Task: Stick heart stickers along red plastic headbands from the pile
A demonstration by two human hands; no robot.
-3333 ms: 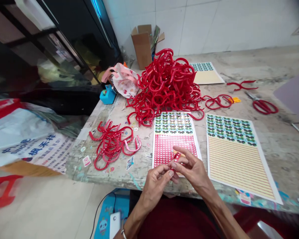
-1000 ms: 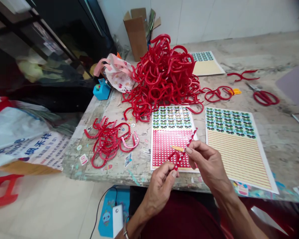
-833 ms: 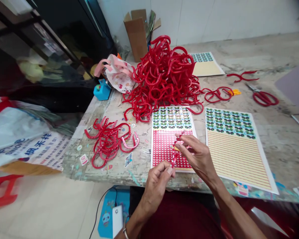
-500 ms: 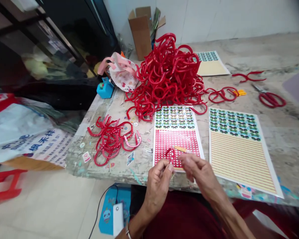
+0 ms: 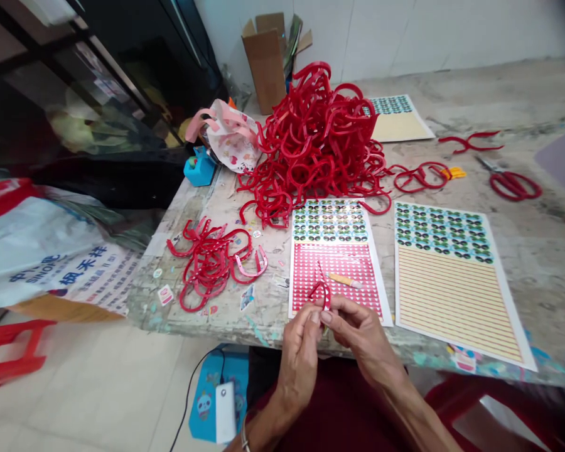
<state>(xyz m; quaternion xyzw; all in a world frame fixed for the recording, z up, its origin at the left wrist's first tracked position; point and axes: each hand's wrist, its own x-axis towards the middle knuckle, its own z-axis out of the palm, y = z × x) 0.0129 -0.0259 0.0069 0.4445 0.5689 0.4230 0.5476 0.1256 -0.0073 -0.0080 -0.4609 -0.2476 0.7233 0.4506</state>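
Close to the table's near edge, my left hand (image 5: 301, 336) pinches a thin, curved red plastic strip (image 5: 326, 295) dotted with white. My right hand (image 5: 358, 329) meets it from the other side, thumb and fingers closed on the same strip. Where the fingertips come together, part of the strip is hidden. Both hands are over the lower end of a sticker sheet (image 5: 301, 263) with rows of small white shapes on red. On that sheet lies a slim yellowish tool (image 5: 341, 280) with a pale tip.
A tall heap of red curved strips (image 5: 311, 138) stands behind the sheet. A smaller pile of dotted strips (image 5: 207, 267) is at left. Another sticker sheet (image 5: 452, 295) lies at right, with red-handled scissors (image 5: 513, 185) beyond. A cloth pouch (image 5: 233, 138) and cardboard box (image 5: 266, 69) stand behind.
My right hand has moved left and in to the strip, closing on it beside the left fingers. The left hand stays nearly in place, still holding the strip.
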